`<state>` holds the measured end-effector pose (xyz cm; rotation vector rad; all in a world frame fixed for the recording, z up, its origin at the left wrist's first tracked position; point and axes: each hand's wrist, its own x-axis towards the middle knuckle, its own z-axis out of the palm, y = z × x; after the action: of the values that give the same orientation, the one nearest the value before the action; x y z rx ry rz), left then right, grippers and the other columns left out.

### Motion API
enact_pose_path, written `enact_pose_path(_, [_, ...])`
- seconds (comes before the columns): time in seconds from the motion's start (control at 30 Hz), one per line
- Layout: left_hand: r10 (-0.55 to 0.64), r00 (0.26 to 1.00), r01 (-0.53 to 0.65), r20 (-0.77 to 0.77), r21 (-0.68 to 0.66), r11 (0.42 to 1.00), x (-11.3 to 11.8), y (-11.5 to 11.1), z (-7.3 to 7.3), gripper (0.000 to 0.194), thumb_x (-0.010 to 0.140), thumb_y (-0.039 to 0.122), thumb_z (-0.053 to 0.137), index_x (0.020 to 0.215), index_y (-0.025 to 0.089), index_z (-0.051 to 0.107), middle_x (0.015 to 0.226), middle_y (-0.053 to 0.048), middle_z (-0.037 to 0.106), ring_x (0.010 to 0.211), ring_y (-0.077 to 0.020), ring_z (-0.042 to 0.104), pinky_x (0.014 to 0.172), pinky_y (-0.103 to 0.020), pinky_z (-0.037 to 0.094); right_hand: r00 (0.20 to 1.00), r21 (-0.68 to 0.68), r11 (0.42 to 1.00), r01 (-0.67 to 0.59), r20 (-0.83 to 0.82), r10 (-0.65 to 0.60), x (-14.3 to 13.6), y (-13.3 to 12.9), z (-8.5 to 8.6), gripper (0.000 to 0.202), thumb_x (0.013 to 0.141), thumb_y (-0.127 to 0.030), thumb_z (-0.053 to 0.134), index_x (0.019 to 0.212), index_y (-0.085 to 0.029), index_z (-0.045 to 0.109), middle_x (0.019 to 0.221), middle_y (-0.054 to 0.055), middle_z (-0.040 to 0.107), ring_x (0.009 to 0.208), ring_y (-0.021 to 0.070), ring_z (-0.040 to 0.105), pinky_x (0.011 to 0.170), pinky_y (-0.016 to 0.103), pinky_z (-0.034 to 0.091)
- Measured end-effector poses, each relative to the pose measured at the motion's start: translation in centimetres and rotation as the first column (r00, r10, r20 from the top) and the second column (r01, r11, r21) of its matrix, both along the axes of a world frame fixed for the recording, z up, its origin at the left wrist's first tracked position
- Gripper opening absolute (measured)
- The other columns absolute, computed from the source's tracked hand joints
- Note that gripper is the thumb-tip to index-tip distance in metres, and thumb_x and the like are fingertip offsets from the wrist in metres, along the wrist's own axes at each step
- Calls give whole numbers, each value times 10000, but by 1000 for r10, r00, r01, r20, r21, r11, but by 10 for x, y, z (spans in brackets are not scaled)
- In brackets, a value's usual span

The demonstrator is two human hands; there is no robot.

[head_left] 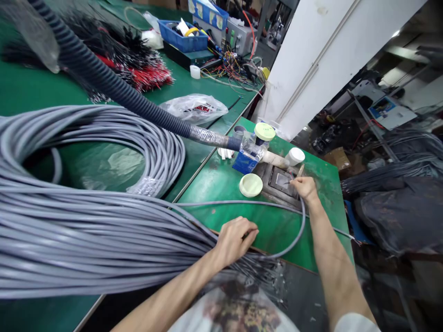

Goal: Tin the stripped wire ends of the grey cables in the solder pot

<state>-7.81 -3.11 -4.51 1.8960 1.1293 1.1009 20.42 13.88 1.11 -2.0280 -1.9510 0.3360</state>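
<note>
My right hand (303, 186) pinches the end of a grey cable (303, 221), whose thin wires stick out over a small dark solder pot (281, 180) with a shiny square surface. From this hand the cable loops down toward the bundle. My left hand (237, 236) rests at the green table's front edge beside the large bundle of grey cables (104, 235), its fingers curled; what they hold, if anything, I cannot make out. A pale open lid or dish (251, 185) sits left of the pot, and a white round container (295, 156) stands behind it.
A ribbed dark hose (138, 99) crosses from the upper left to a nozzle beside the pot. Near it are a blue box (245, 161) and a yellow-lidded jar (265, 131). Behind lie a plastic bag (195, 108), red and black wires (148, 74) and a blue tray (183, 39).
</note>
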Motion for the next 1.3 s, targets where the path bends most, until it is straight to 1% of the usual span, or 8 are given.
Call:
enact_pose_path(0.33, [5,1000,-5,0,16,1000,0,0,2,151,906,247,518,870,183,649,715,-34,643,668,-139,558,639,-251,425,999,-73,996,51,24,-49,-9,4,-2,229,662,-304,576,492,-157,622,454,11,496,517,134,448,525,267,290])
enact_pose_path(0.53, [7,1000,-7,9,9,1000,1,0,2,146,903,250,524,882,186,654,714,-36,647,673,-143,568,642,-254,427,997,-51,998,-25,-68,22,-18,-10,20,357,724,-371,552,441,-178,449,451,-31,331,481,102,329,505,269,235])
enact_pose_path(0.73, [-1,1000,1,-16,21,1000,2,0,1,153,909,256,512,869,190,645,737,-36,656,676,-140,565,654,-260,417,956,-75,969,-236,-196,217,-65,-29,49,383,782,-393,559,491,-167,453,505,-31,369,504,91,330,500,257,237])
enact_pose_path(0.87, [-7,1000,7,9,11,1000,2,0,1,142,906,253,519,863,189,638,737,-32,658,682,-139,561,659,-257,415,913,-95,922,-376,-210,351,-103,-24,46,347,780,-342,563,493,-151,526,515,-13,451,527,105,402,508,257,265])
enact_pose_path(1.0, [-17,999,17,50,-1,1000,1,0,2,140,900,246,525,872,186,648,743,-36,658,690,-140,555,667,-263,412,909,-164,903,-398,-204,364,-129,-16,38,311,765,-347,573,525,-152,601,504,-5,503,548,128,464,521,258,295])
enact_pose_path(1.1, [12,986,1,163,-83,997,0,1,5,151,887,258,544,866,180,672,708,-35,634,679,-138,543,661,-263,410,894,-142,898,-417,-239,378,-138,-22,44,317,777,-358,584,535,-154,599,532,3,520,572,132,472,537,258,315])
enact_pose_path(1.2, [181,876,1,447,-376,927,3,8,15,172,843,308,608,847,152,681,688,-28,619,625,-117,526,596,-236,400,862,-23,901,-434,-301,408,-140,-41,55,356,821,-364,577,534,-155,579,574,0,497,568,117,447,555,262,325])
enact_pose_path(1.3, [410,600,171,687,-610,774,8,22,29,244,790,340,672,912,129,664,728,-28,640,582,-86,519,526,-194,369,843,63,908,-414,-351,409,-139,-65,63,347,849,-355,587,568,-152,611,588,-6,471,569,113,435,550,263,327])
